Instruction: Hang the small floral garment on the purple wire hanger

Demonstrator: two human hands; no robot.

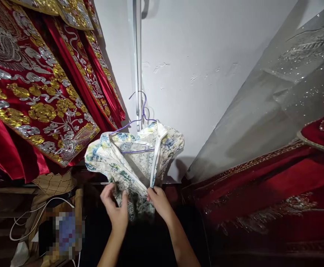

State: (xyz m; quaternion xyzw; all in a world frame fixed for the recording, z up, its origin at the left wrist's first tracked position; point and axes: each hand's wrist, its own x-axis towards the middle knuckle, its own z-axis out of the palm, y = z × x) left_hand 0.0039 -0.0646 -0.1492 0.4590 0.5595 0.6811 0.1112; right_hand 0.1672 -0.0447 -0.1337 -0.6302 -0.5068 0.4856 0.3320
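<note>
A white floral dress with blue, green and yellow print hangs on a purple wire hanger against a white wall. My left hand grips the dress's lower left front panel, fingers curled into the fabric. My right hand pinches the white-piped right edge of the opening. Both hands sit just below the collar area, a short gap apart. The dress's lower part is bunched between them and partly hidden.
Red garments with gold and silver embroidery hang at the left. A clear garment cover over a red beaded dress fills the right. A metal rail runs up the wall. White cables lie at lower left.
</note>
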